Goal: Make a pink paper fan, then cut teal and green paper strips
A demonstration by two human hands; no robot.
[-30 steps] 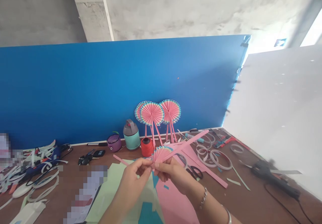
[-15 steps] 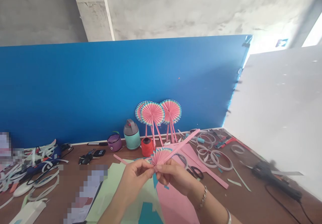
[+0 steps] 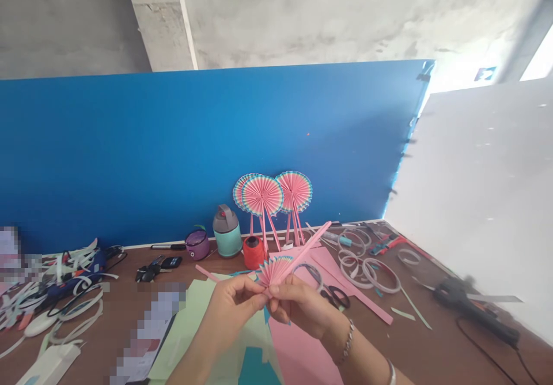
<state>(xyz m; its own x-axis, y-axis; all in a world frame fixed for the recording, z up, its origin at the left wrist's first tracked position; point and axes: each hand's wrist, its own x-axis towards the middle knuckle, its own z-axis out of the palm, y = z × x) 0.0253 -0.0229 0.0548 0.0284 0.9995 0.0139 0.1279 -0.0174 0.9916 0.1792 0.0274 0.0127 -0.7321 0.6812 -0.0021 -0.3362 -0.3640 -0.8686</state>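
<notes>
A pleated pink paper fan [image 3: 275, 268] with a blue and pale edge is partly spread between my hands. My left hand [image 3: 235, 304] is closed, thumb and fingers pinching the fan's gathered base from the left. From the right, my right hand [image 3: 302, 304] pinches the same base. One pink paper strip [image 3: 313, 248] rises to the upper right from the fan; another pink strip [image 3: 207, 273] sticks out beyond my left hand. My fingers hide the exact fold point. Beneath lie green paper [image 3: 190, 316], pink paper [image 3: 302, 344] and a teal piece [image 3: 258, 367].
Several finished round fans [image 3: 262, 196] lean on the blue partition [image 3: 129, 160]. Before them stand a red thread spool [image 3: 254, 252], a teal flask [image 3: 227, 241] and a purple container [image 3: 197, 245]. Scissors [image 3: 339, 297], tape rolls [image 3: 380, 274] and a glue gun [image 3: 470, 307] lie rightward.
The pink strip at the right has swung to a steeper angle, its tip shifting left. The fan has tilted slightly leftward. Both hands keep their pinch.
</notes>
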